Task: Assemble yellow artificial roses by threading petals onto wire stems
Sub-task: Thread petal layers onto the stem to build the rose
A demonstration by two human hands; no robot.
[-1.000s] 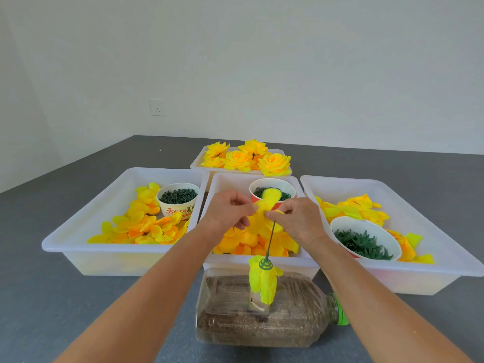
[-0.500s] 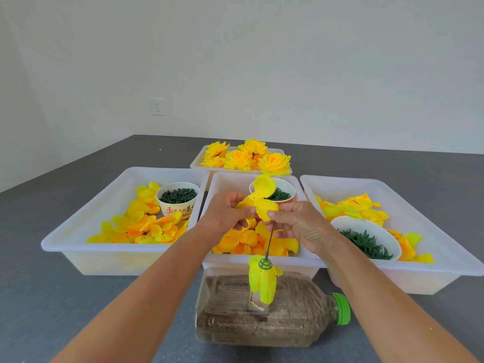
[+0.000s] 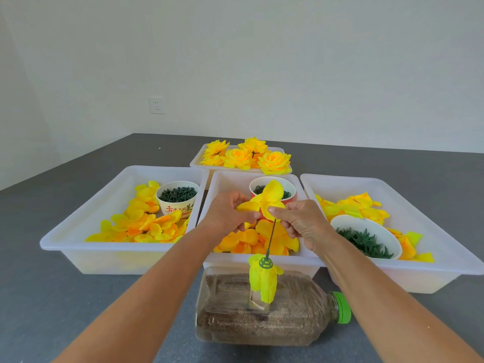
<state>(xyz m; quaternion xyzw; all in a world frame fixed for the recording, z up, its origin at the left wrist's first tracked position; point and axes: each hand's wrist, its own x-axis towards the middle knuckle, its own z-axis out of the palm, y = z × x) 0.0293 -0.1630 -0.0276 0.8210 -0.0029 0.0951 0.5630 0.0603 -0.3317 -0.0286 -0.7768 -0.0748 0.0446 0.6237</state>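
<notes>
Three white plastic trays [image 3: 78, 247] of loose yellow fabric petals sit side by side on the grey table [image 3: 39, 310], with a fourth tray of finished yellow roses [image 3: 248, 155] behind them. In front lies a clear plastic bottle [image 3: 262, 323] on its side, green cap to the right. A thin green wire stem [image 3: 271, 238] rises from it, nearly upright and tilted slightly right, with a yellow bud [image 3: 263, 280] at its base. At its tip, the left hand [image 3: 227, 216] and right hand [image 3: 301, 221] pinch a yellow petal piece [image 3: 267, 199].

Head-worn camera looks forward and down, close over the hands [image 3: 264, 218].
</notes>
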